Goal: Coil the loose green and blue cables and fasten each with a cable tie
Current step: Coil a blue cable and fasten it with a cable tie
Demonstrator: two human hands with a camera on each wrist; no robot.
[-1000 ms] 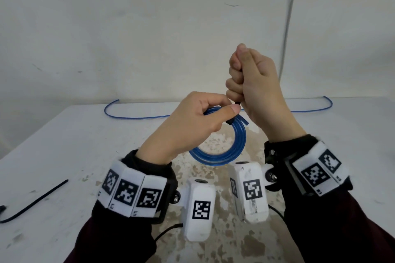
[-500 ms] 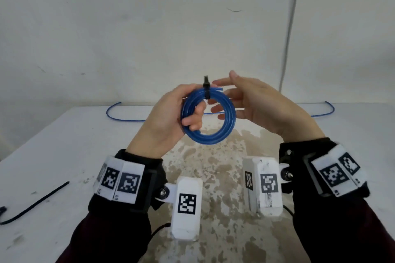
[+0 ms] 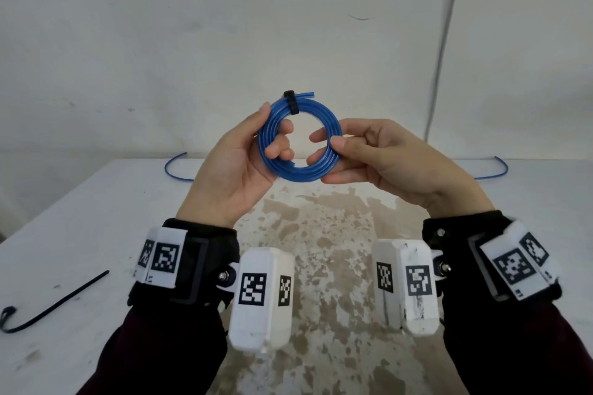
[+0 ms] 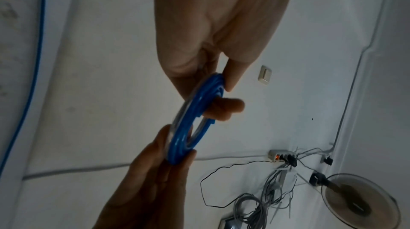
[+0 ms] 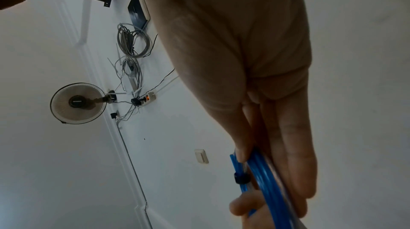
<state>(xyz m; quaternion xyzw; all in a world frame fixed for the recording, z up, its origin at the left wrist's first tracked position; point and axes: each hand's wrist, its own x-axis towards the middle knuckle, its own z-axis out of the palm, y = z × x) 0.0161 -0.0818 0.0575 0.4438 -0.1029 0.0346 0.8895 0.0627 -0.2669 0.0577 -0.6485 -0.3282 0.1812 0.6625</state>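
The person is holding the blue cable coil [image 3: 298, 141] upright in the air between both hands, above the table [image 3: 80, 234]. The left hand [image 3: 237, 167] is gripping the coil's left side, with the thumb lying along the outer rim and curled fingers [image 3: 279, 147] poking through the ring's opening. The right hand [image 3: 385, 157] is pinching the coil's right side, thumb in front and fingertips behind. A black cable tie [image 3: 291, 102] is sitting wrapped round the strands at the top of the coil, between the two hands and just above the left thumb tip, and a short cable end is sticking out to its right. In the right wrist view the tie's band [image 5: 240, 178] is crossing the blue strands just beyond the thumb.

Beyond the hands, a loose blue cable [image 3: 175, 167] is lying along the far edge of the table, showing on either side of them. Well to the left of the left wrist, another black cable tie [image 3: 54, 305] is lying flat on the tabletop. Under the wrists the surface is looking stained brown
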